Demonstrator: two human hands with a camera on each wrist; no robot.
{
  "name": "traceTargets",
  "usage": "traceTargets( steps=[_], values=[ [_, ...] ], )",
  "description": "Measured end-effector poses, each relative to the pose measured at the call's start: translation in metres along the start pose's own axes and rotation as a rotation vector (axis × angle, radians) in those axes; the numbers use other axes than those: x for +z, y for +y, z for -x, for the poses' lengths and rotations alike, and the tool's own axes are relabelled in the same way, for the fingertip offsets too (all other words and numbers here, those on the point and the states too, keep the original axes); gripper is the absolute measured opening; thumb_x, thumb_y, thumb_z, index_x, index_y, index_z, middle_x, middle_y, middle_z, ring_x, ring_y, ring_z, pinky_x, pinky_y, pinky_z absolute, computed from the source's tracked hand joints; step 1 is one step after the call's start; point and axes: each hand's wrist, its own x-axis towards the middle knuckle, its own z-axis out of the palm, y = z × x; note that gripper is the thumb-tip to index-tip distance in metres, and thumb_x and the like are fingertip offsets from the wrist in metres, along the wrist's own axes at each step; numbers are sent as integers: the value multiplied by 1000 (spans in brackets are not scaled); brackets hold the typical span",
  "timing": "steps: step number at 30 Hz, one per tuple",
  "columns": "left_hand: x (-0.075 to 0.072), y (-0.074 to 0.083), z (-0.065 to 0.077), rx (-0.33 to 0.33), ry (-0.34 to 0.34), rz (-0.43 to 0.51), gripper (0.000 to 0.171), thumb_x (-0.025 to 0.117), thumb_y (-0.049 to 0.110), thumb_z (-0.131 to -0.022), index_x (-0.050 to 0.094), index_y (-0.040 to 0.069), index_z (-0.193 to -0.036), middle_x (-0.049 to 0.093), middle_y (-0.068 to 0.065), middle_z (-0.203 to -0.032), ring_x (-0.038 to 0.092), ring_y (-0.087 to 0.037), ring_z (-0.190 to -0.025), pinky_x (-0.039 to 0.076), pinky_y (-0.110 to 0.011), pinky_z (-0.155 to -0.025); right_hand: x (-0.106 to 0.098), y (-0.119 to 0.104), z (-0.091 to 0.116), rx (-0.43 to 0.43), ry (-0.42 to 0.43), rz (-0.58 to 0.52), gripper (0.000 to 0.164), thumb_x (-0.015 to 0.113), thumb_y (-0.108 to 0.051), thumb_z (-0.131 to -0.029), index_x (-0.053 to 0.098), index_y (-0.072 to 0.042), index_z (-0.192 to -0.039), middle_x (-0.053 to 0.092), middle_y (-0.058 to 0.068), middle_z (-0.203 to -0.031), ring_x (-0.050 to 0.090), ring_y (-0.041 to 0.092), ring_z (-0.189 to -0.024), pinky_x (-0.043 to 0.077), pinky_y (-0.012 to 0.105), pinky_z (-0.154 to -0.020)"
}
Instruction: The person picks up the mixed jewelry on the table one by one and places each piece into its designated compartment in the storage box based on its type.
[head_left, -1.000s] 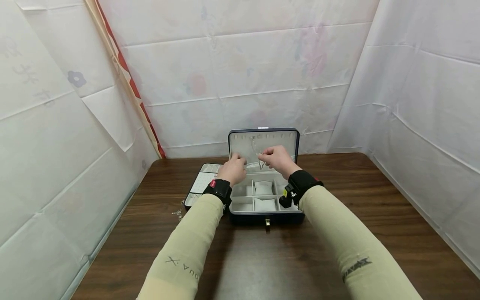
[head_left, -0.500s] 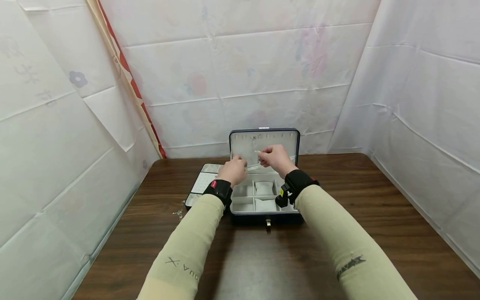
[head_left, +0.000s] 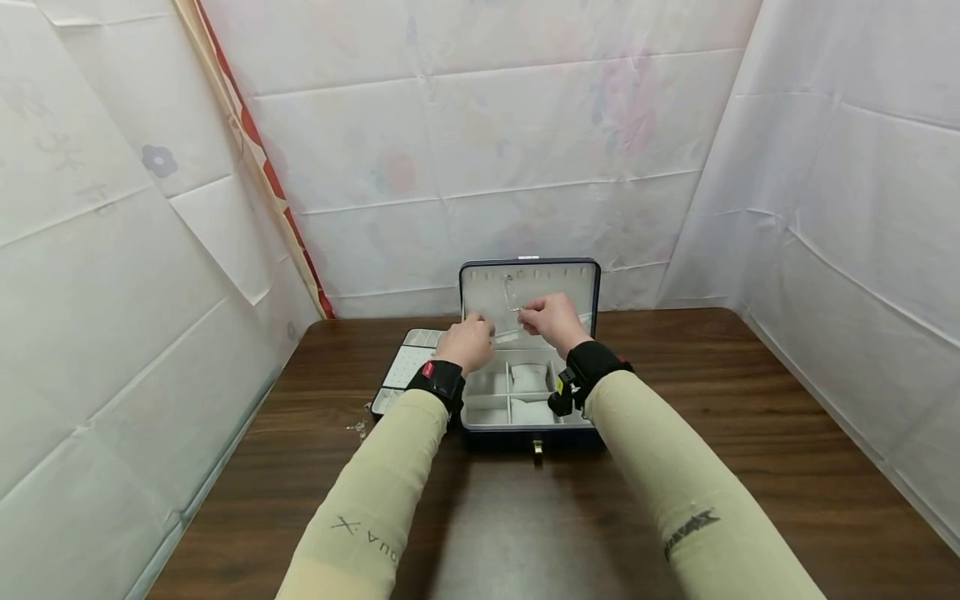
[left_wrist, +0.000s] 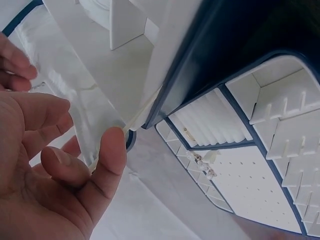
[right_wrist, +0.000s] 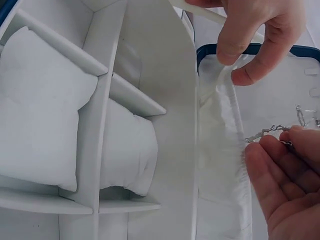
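A navy jewelry box [head_left: 495, 438] stands with its pale-lined lid [head_left: 487, 292] raised. My right hand [head_left: 555, 322] pinches a silver chain necklace [right_wrist: 265, 132] between thumb and fingers in front of the lid. In the head view, part of the chain runs up to a hook at the lid's top. My left hand [head_left: 465, 343] is at the lid's lower left corner. Its thumb and finger pinch the top edge of a white fabric pocket [right_wrist: 220, 150] on the lid, as the right wrist view shows. The free end of the necklace is hidden by the right hand.
Left of the box is a side tray [head_left: 405, 365] with ring rolls and an earring panel; a sparkling earring-like piece [left_wrist: 202, 165] is on it. Silver jewelry [head_left: 360, 423] hangs at its front left corner. White cushions [head_left: 529, 377] fill some compartments. A brass clasp [head_left: 537, 450] juts forward.
My right hand has shifted slightly left, and the chain that dangled below it a second ago shows less now. The left hand stays at the pocket's edge.
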Motion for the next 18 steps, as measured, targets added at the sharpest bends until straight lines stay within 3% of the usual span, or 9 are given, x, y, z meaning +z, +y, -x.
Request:
traceTargets(
  steps=[9,18],
  values=[
    [1,-1,-2,-1,-3,-11,34,51,16,-104,67,18,-135,50,-6,-146,63,-35,-114,55,-50,-88,-1,5,-1,12,25,60,27,60,-13,-104,72,-1,-124,71,18,-120,70,32,-104,55,44,-94],
    [-1,0,-1,2,-18,-14,34,50,16,-106,66,18,-136,49,-7,-147,64,-35,-112,55,-49,-86,-2,9,-3,52,-13,114,33,56,-14,-106,66,-2,-135,67,19,-130,72,32,-102,56,43,-92]
  ],
)
